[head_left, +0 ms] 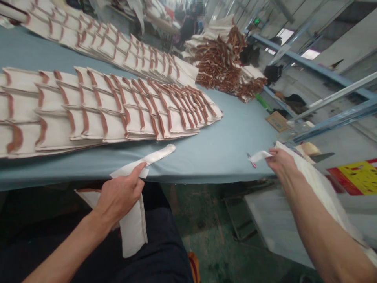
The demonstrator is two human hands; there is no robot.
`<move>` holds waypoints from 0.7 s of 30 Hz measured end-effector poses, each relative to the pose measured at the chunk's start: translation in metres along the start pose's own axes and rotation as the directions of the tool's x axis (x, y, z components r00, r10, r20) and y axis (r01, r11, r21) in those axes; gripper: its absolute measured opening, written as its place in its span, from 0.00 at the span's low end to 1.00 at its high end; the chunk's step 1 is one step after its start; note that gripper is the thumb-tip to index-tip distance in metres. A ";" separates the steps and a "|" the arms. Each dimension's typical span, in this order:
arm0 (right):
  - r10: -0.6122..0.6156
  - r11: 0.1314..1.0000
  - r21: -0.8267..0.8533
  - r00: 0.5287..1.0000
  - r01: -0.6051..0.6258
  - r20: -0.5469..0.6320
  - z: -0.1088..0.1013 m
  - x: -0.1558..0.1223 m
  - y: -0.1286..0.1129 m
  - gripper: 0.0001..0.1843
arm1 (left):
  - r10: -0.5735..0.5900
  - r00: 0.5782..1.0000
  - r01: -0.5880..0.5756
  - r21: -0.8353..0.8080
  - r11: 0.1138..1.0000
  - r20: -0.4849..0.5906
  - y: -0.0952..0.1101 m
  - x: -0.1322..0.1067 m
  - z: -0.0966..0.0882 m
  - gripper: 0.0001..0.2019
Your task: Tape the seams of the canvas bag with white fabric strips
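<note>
The left hand [120, 198] is closed on a cream fabric piece [134, 230], thumb and fingers gripping it just off the front edge of the worktop [235, 129]. The piece hangs below the hand over the person's dark-clothed lap [159, 236]; a brown-edged corner shows on the other side of the wrist. A long white strip [160, 154] reaches from under the index finger onto the blue surface, its far end lying there.

Well apart, at the worktop's right end, the right hand [282, 160] pinches a short white ribbon [260, 155] between thumb and fingers. The ribbon's other end meets a small pinkish item [252, 160], too small to identify. White fabric [318, 181] lies beside the right forearm.

Behind the left hand, overlapping cream panels with brown edging [112, 106] fan across the worktop. A second such row [118, 47] lies farther back, near a tall heap of brown-edged pieces [220, 59]. A cardboard box [277, 121] sits beyond the right end.
</note>
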State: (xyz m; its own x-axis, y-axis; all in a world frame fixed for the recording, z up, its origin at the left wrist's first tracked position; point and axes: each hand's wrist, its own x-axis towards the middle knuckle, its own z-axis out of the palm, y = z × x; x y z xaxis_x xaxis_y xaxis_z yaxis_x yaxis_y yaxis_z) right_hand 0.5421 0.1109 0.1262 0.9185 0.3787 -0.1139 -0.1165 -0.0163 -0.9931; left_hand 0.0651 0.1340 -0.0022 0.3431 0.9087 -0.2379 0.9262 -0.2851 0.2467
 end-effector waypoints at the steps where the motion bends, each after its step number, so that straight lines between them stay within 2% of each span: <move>1: 0.022 0.999 -0.025 1.000 -0.022 0.002 -0.010 -0.002 -0.001 0.17 | 0.006 1.000 -0.006 -0.009 1.000 -0.005 -0.002 0.001 0.000 0.34; 4: 0.122 0.987 -0.117 0.984 -0.107 0.130 -0.024 -0.025 0.014 0.11 | 0.034 0.999 -0.035 -0.043 0.998 -0.015 -0.010 0.005 0.001 0.36; 6: 0.190 0.974 -0.178 0.940 -0.143 0.285 -0.023 -0.054 0.030 0.19 | 0.048 0.998 -0.050 -0.077 0.996 -0.035 -0.014 0.007 0.002 0.38; 8: 0.243 0.960 -0.238 0.860 -0.147 0.449 -0.016 -0.091 0.043 0.28 | 0.055 0.996 -0.063 -0.124 0.990 -0.063 -0.017 0.007 0.004 0.39; 11: 0.288 0.947 -0.303 0.692 -0.104 0.662 -0.002 -0.148 0.052 0.31 | 0.047 0.992 -0.071 -0.211 0.975 -0.117 -0.022 0.001 0.005 0.42; 13: 0.297 0.946 -0.315 0.586 -0.075 0.754 0.010 -0.181 0.053 0.32 | 0.011 0.988 -0.053 -0.269 0.962 -0.156 -0.026 -0.008 0.007 0.44; 16: 0.272 0.955 -0.296 0.464 -0.022 0.843 0.030 -0.218 0.051 0.32 | -0.072 0.977 -0.004 -0.355 0.935 -0.202 -0.032 -0.023 0.012 0.46; 19: 0.193 0.975 -0.220 0.378 0.031 0.906 0.049 -0.243 0.050 0.28 | -0.161 0.960 0.040 -0.452 0.891 -0.231 -0.038 -0.036 0.021 0.46; 21: 0.138 0.988 -0.153 0.368 0.011 0.920 0.059 -0.257 0.050 0.27 | -0.227 0.942 0.068 -0.523 0.850 -0.246 -0.042 -0.044 0.028 0.46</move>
State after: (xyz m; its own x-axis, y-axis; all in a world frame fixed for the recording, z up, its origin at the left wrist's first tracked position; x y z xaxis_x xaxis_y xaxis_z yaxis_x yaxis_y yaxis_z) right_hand 0.2781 0.0675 0.1074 -0.0259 0.9880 -0.1520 -0.0469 -0.1531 -0.9871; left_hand 0.0156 0.0975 -0.0279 0.0743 0.9960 -0.0489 0.7285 -0.0207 0.6848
